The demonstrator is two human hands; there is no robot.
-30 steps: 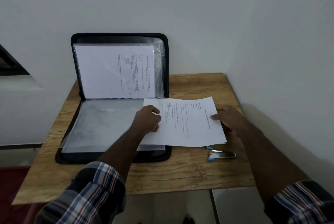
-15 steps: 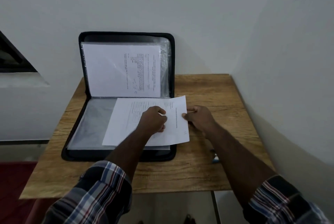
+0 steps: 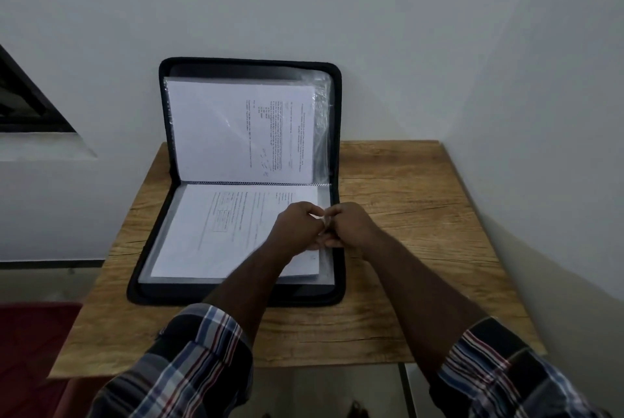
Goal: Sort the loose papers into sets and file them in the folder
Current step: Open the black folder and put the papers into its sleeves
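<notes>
**Paper set going into folder sleeve**

Left hand point(image 3: 297, 228) and right hand point(image 3: 351, 225): together, fingers curled, pinching the right edge of the sleeve and paper set point(image 3: 236, 232). Paper: light, floppy, easily creased; judged best held at the edges. Folder point(image 3: 337, 292): open on table point(image 3: 422, 215), lower half holds this set, upright half holds another sheet point(image 3: 236, 130) in plastic.

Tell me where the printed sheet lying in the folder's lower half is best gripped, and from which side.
Probably at its right edge, coming from the right. The printed sheet lies flat in the lower half of the folder, and both the left hand and right hand already pinch there, where the clear sleeve seems to open.
</notes>
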